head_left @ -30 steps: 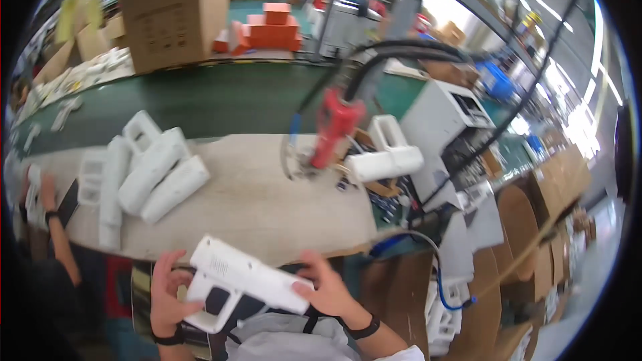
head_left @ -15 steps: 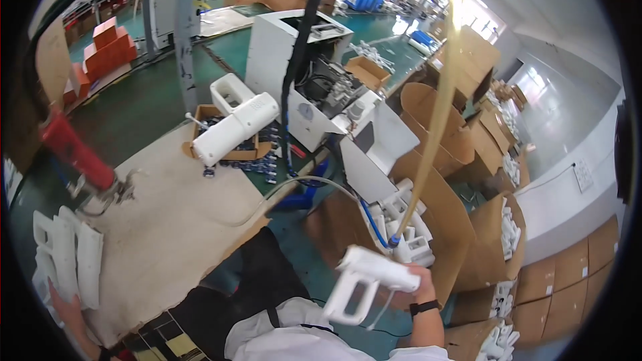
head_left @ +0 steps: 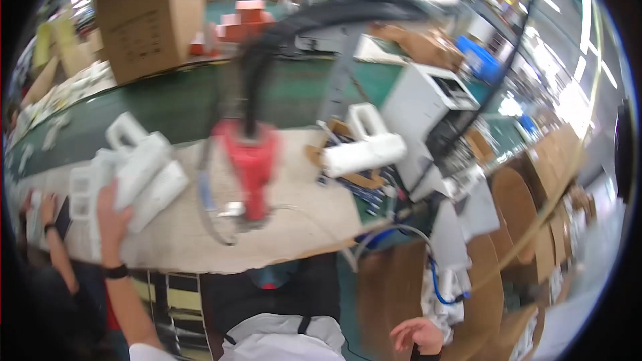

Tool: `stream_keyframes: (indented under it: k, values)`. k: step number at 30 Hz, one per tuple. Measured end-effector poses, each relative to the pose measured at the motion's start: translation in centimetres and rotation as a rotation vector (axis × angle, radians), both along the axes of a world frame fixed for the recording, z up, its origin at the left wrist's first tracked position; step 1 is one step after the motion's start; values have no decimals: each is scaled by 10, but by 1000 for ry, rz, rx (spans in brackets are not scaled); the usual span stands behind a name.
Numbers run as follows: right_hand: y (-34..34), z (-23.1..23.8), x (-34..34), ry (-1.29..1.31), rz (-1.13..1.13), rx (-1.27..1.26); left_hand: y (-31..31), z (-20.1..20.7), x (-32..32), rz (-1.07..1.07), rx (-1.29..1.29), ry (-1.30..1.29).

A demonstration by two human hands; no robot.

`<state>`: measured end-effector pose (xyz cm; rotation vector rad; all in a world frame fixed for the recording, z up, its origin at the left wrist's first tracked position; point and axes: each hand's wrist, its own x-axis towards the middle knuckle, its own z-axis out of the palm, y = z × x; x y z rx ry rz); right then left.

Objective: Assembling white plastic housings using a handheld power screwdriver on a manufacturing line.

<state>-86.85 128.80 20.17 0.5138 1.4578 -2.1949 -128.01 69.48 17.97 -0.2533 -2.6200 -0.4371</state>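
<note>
White housings [head_left: 145, 170] at nine o'clock are looking light, barrel-graspable, my left hand [head_left: 114, 222] touching, grip unclear, right hand [head_left: 417, 334] half-curled, empty.

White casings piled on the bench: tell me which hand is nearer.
Left. The left hand is at the white casings, overlapping them in view; the right hand is well away, toward the picture's lower right.

White plastic housings [head_left: 142, 172], blurred, lie grouped on the left side of the table [head_left: 187, 244]. Two thick, rounded bodies slant side by side, their far ends toward the right. A looped handle [head_left: 136, 125] rises farther back; at left, a framed part [head_left: 79, 193] shows rectangular openings.
</note>
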Motion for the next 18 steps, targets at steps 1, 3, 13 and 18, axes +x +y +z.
stream_keyframes:
  k: [1,3,13,18]
  values:
    - [-17,24,-36,166,155,-15,16,0,-3,-32,43,18]
    - [-65,69,-111,457,354,95,32,18,7,-23,90,65]
    - [-213,107,-387,1102,-389,511,92,39,74,-5,141,276]
    - [-200,97,-389,975,-484,376,126,-6,133,15,208,270]
